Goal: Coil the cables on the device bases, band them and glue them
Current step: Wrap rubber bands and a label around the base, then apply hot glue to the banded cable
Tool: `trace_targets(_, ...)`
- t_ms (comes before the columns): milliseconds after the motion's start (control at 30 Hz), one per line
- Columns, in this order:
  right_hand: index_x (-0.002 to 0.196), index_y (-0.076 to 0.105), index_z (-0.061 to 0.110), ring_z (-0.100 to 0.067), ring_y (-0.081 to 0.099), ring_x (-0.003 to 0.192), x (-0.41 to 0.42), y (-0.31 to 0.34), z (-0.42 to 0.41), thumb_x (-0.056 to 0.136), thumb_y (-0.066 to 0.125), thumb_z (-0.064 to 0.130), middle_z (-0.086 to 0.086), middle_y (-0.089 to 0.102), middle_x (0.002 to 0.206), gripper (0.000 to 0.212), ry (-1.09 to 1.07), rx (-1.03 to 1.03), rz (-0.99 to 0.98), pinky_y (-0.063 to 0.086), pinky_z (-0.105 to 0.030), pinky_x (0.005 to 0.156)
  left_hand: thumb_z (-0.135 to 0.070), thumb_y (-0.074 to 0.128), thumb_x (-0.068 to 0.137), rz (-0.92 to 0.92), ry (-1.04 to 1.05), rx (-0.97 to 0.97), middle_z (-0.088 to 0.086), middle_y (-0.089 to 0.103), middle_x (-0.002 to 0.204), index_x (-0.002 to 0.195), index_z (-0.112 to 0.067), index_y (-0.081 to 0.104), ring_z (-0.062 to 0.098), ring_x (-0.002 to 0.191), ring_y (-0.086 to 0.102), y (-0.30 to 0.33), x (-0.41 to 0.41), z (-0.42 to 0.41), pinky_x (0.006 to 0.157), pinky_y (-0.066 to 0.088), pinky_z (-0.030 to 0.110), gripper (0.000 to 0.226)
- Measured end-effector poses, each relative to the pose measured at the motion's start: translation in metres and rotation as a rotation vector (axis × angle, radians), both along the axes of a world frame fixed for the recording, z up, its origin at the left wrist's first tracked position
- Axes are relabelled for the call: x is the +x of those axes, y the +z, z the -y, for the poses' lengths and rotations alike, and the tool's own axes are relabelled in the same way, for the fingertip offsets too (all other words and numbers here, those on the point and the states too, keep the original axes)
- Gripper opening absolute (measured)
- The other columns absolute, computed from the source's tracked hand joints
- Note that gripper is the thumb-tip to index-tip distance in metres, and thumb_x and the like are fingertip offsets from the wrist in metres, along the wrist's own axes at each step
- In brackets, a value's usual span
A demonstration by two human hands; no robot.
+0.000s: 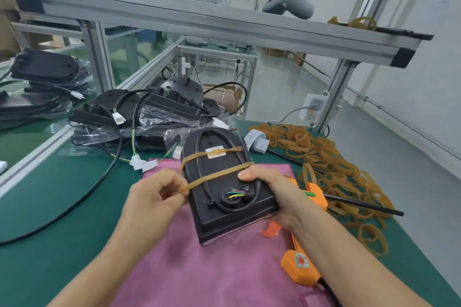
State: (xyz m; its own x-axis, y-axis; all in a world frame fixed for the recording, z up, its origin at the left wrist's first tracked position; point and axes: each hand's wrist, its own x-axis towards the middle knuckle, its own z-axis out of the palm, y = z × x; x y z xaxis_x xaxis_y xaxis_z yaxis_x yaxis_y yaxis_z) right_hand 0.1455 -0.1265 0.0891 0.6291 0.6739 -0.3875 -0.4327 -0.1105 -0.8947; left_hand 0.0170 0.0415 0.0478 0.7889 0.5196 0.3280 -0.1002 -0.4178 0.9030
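Black base (pixel 219 197), cable coiled, double-banded

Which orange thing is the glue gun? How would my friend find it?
Start at the pink cloth on the green table. Along its right edge, under the right hand, lies the glue gun. It is the only bright orange, chunky plastic tool; the rubber bands heaped beside it are thin tan loops.
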Motion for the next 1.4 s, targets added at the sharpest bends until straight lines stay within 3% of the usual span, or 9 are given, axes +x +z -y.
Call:
trace_targets(200,0.064,0.075,0.013,-0.024,0.069,0.060,-0.001,-0.008,-0.004,0.054,0.069,0.021,-0.011,0.073,0.078,0.014,-0.039,0.055,-0.015,0.057,-0.030,0.060,0.004,0.075,0.068,0.114,-0.180,0.068,-0.003,0.063,0.078,0.068,-0.022,0.068,0.009,0.072,0.057,0.005,-0.010,-0.007,0.069,0.046,0.015,0.027)
trace_targets(400,0.075,0.071,0.012,-0.021,0.067,0.063,-0.002,-0.010,-0.008,0.059,0.070,0.017,-0.012,0.070,0.079,0.017,-0.003,0.135,0.141,0.056,-0.029,0.063,-0.018,0.072,0.067,0.021,-0.314,-0.845,0.013,0.070,0.116,0.119,-0.018,0.063,0.027,0.095,0.072,0.003,-0.006,-0.013,0.077,0.057,0.043,0.052)
trace_targets(600,0.083,0.071,0.021,-0.015,0.069,0.080,-0.013,-0.021,-0.032,0.089,0.065,0.026,-0.002,0.073,0.089,0.009,0.114,0.024,0.362,0.055,-0.028,0.079,-0.019,0.072,0.072,-0.052,0.005,-1.183,0.019,0.074,0.084,0.092,-0.010,0.070,0.031,0.061,0.072,0.013,0.023,0.015,0.049,0.058,0.042,0.022)
trace_targets(700,0.105,0.069,0.024,-0.008,0.066,0.105,-0.010,-0.020,-0.027,0.099,0.042,0.048,0.009,0.072,0.106,0.037,0.163,-0.117,0.496,0.047,-0.025,0.099,-0.017,0.073,0.079,-0.074,0.097,-1.204,0.019,0.074,0.087,0.097,-0.011,0.071,0.031,0.063,0.072,0.008,0.029,0.008,0.054,0.059,0.046,0.019)
trace_targets(800,0.110,0.069,0.019,-0.004,0.065,0.098,-0.002,-0.016,-0.017,0.100,0.033,0.051,0.006,0.071,0.109,0.049,0.214,-0.284,0.579,0.049,-0.019,0.088,-0.017,0.075,0.072,-0.139,0.068,-1.214,0.019,0.074,0.084,0.095,-0.011,0.070,0.031,0.061,0.072,0.005,0.032,0.003,0.052,0.059,0.045,0.024)
trace_targets(933,0.098,0.070,0.005,-0.027,0.066,0.086,0.016,-0.017,-0.009,0.097,0.055,0.030,-0.021,0.071,0.095,0.029,0.154,-0.325,0.446,0.053,-0.037,0.081,-0.022,0.076,0.056,-0.239,-0.001,-1.215,0.022,0.074,0.091,0.106,-0.007,0.069,0.032,0.062,0.071,0.002,0.034,-0.002,0.056,0.060,0.048,0.052)
trace_targets(1100,0.067,0.073,0.008,-0.010,0.056,0.052,0.012,-0.017,-0.006,0.085,0.072,0.024,-0.002,0.063,0.059,0.024,-0.014,-0.395,0.721,0.049,-0.021,0.056,-0.023,0.076,0.059,-0.299,-0.013,-1.193,0.023,0.072,0.097,0.113,-0.005,0.068,0.031,0.062,0.071,-0.004,0.037,0.000,0.056,0.060,0.046,0.058)
trace_targets(1233,0.056,0.061,0.023,-0.009,0.056,0.064,0.016,0.004,0.023,0.070,0.075,0.037,0.009,0.059,0.059,0.024,-0.170,-0.797,1.277,0.037,-0.024,0.050,-0.018,0.077,0.068,-0.280,0.055,-1.124,0.024,0.073,0.086,0.104,-0.006,0.069,0.032,0.056,0.070,-0.017,0.031,-0.010,0.049,0.058,0.046,0.039)
trace_targets(1400,0.055,0.041,0.021,-0.012,0.045,0.056,0.026,0.000,0.069,0.076,0.064,0.058,0.006,0.046,0.061,0.048,0.109,-1.360,1.131,0.028,-0.025,0.045,-0.019,0.079,0.061,-0.296,0.011,-1.008,0.024,0.073,0.084,0.089,-0.010,0.072,0.036,0.060,0.071,-0.022,0.024,-0.009,0.056,0.058,0.047,0.030)
